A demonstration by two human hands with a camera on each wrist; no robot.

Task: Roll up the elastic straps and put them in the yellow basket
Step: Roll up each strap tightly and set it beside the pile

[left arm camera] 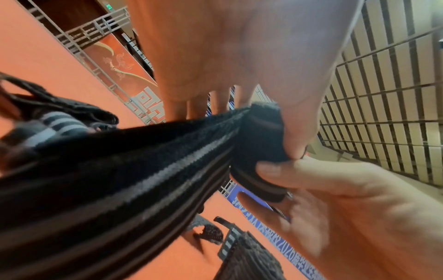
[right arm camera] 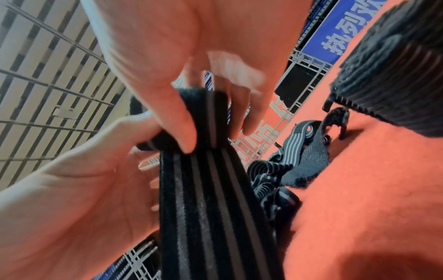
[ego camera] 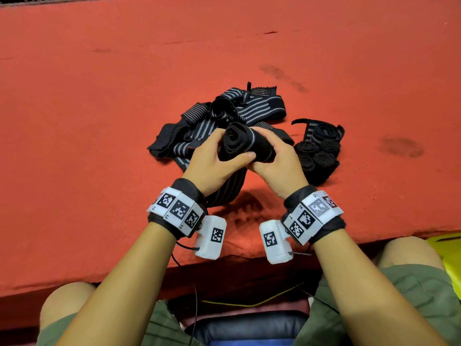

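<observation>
While both the left hand [ego camera: 217, 158] and the right hand [ego camera: 277, 163] clasp the half-wound strap roll [ego camera: 245, 143] between them, its loose tail [ego camera: 224, 186] hanging beneath, each turn should be wound snug with edges aligned.

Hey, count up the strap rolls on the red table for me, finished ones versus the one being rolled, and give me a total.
Finished rolls, clustered on the table: 5
Roll in progress, held by left hand and right hand: 1
Total: 6; loose pile too tangled to count.
</observation>
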